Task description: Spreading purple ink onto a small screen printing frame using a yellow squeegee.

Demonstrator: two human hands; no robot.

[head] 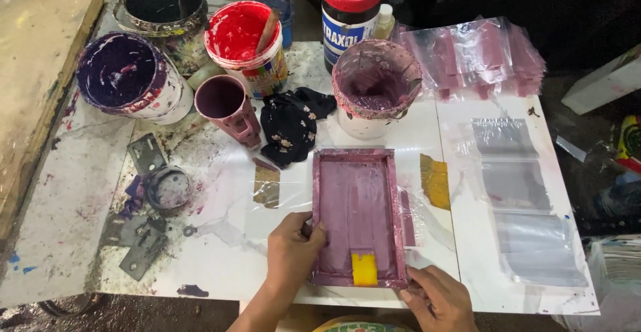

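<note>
A small rectangular printing frame [358, 205], stained mauve, lies flat on the white table [461, 238]. A yellow squeegee [364, 268] rests inside it at the near end. My left hand [292, 252] grips the frame's left edge near the front corner. At the frame's near right corner my right hand [437, 297] presses with its fingers. A clear plastic sheet [287, 198] lies under the frame.
Paint tubs stand at the back: mauve [375, 82], red [242, 38], dark purple [123, 72], black [163, 5]. A mauve cup [226, 105], a black rag [290, 122], a red-lidded jar [350, 12], printed bags [474, 55] and clear bags [524, 198] lie around.
</note>
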